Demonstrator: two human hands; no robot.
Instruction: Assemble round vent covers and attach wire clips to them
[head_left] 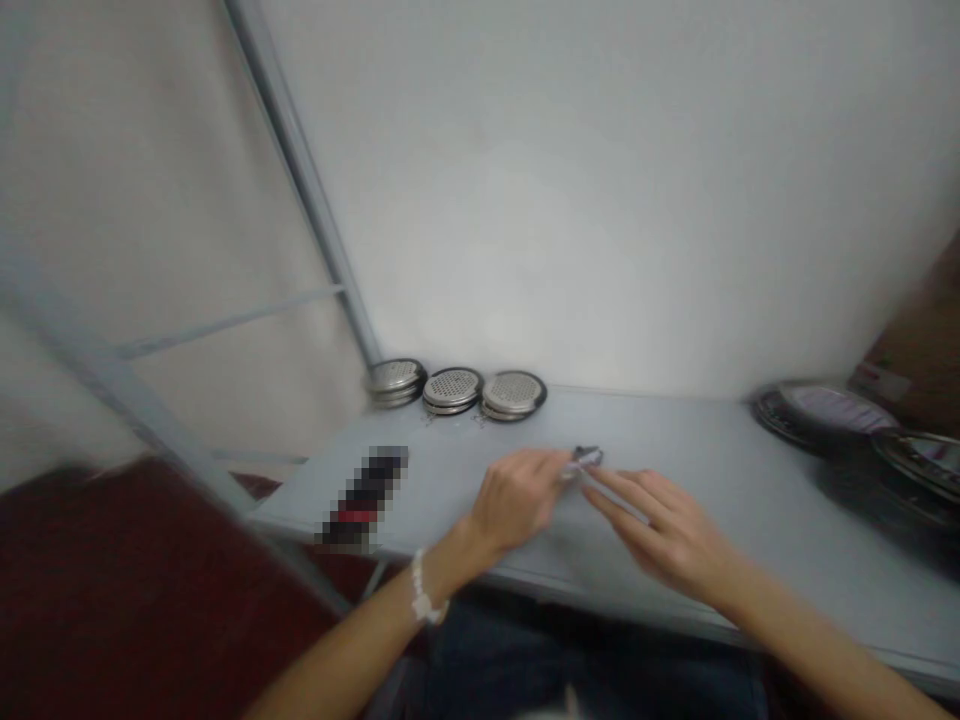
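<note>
Above the front half of the table, my two hands meet at a small grey, partly see-through piece [587,457]. It is blurred, and I cannot make out its kind. My left hand [517,500], with a white bracelet [424,590] on its wrist, is closed and pinches the piece at its fingertips. From the right, my right hand [667,530] reaches in with long fingers whose tips come together on the same piece. The fingers partly cover it.
Round metal discs with perforated tops [452,388] stand in several low stacks along the wall. A pixelated dark object [367,495] lies at the table's left. Dark round items with shiny tops [821,415] and a brown box [919,340] are at the right. A metal frame [300,165] rises at the left.
</note>
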